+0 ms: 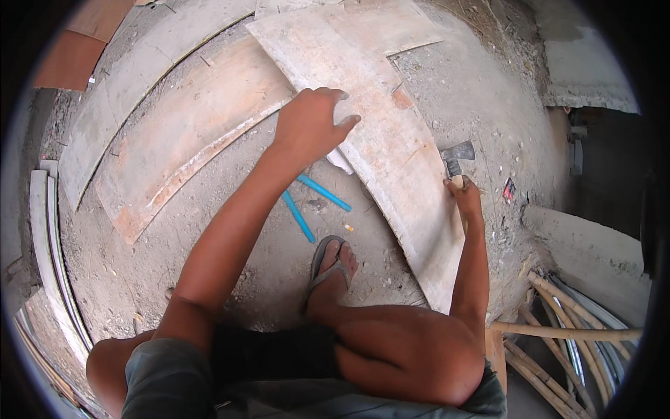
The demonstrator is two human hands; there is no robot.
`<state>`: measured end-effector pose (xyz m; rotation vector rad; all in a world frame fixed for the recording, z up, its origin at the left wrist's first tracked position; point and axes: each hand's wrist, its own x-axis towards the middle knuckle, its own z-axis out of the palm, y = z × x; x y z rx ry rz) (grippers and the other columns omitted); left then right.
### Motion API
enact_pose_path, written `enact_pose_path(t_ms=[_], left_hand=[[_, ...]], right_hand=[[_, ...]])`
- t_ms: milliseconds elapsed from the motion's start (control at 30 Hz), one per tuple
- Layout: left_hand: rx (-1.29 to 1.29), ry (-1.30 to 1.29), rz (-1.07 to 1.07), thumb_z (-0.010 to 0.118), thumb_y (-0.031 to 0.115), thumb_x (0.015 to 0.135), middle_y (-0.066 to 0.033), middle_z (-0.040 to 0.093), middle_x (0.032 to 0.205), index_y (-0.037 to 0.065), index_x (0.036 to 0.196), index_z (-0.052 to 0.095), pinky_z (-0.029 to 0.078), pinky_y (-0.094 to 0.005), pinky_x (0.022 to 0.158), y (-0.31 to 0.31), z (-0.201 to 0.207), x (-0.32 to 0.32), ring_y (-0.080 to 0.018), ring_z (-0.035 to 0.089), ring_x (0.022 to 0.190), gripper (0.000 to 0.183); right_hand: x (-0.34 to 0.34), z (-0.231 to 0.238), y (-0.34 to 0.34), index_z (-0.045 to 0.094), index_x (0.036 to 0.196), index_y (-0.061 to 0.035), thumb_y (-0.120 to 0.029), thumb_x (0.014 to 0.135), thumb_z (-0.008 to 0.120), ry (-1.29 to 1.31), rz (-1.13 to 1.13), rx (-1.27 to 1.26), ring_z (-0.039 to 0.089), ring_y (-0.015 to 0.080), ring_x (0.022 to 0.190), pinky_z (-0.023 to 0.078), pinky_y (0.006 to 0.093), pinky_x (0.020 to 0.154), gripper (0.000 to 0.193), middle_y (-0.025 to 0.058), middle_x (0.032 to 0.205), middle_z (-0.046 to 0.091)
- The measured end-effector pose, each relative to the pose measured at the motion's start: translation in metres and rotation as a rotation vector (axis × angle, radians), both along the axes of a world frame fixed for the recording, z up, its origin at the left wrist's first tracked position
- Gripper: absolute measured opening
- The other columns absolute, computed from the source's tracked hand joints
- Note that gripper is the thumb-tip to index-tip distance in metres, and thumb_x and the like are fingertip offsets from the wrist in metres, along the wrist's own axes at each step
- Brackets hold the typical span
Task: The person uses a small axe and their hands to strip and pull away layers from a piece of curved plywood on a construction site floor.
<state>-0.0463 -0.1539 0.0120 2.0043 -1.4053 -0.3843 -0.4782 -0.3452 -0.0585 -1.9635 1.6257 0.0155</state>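
My right hand (466,197) is closed around the handle of a hatchet (457,151), whose dark metal head points away from me beside the right edge of a long, worn board (391,140). That board lies slantwise across other boards. Over its left edge hovers my left hand (312,124), thumb and fingers apart with nothing between them; whether it touches the board I cannot tell. Below that hand, two blue handles (323,193) lie on the ground, their other end hidden by my forearm. A small white scrap (340,161) pokes out at the board's edge.
More boards (202,105) with nails sticking up spread over the dusty ground to the left. Bamboo poles and metal strips (565,332) are piled at the lower right, near a concrete block (586,237). Long pale strips (52,251) lie at far left. My sandalled foot (331,269) rests near the middle.
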Motion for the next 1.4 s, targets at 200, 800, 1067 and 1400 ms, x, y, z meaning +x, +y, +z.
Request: enact_pose_path(t_ms=[200,800,1067,1400], left_hand=[[0.046,-0.276,-0.196,0.068,0.048,0.096,-0.0178,0.035,0.167,0.012,0.152,0.053,0.019,-0.0541,0.128,-0.055,-0.047,-0.022,-0.0359,0.027,0.157,0.068],[0.204,-0.509,-0.184,0.039,0.073,0.101,-0.0154,0.016,0.175,0.020,0.166,0.032,0.003,-0.0591,0.129,-0.059,-0.097,-0.022,-0.0331,0.010,0.162,0.083],[0.162,-0.510,-0.167,0.041,0.071,0.101,-0.0150,0.019,0.174,0.020,0.165,0.034,0.004,-0.0593,0.129,-0.059,-0.099,-0.020,-0.0331,0.012,0.162,0.082],[0.152,-0.506,-0.167,0.043,0.070,0.101,-0.0146,0.022,0.173,0.020,0.164,0.037,0.005,-0.0589,0.129,-0.064,-0.096,-0.023,-0.0332,0.014,0.161,0.081]], right_hand=[[0.072,0.071,0.010,0.061,0.133,0.0068,-0.035,0.091,0.077,0.392,-0.018,-0.365,0.073,0.0393,0.102,0.055,0.0468,0.089,0.062,0.0291,0.106,0.074],[0.199,0.090,-0.066,0.062,0.146,-0.0088,-0.032,0.089,0.081,-0.207,0.295,0.264,0.065,0.0164,0.070,0.054,0.0348,0.062,0.065,0.0048,0.092,0.072],[0.213,0.111,-0.009,0.057,0.138,-0.0107,-0.028,0.093,0.075,-0.203,0.295,-0.599,0.071,0.0447,0.083,0.055,0.0512,0.074,0.051,0.0221,0.096,0.075],[0.227,0.083,0.016,0.055,0.131,-0.0093,-0.025,0.097,0.067,0.082,0.341,-0.479,0.071,0.0463,0.086,0.055,0.0556,0.075,0.039,0.0231,0.093,0.073]])
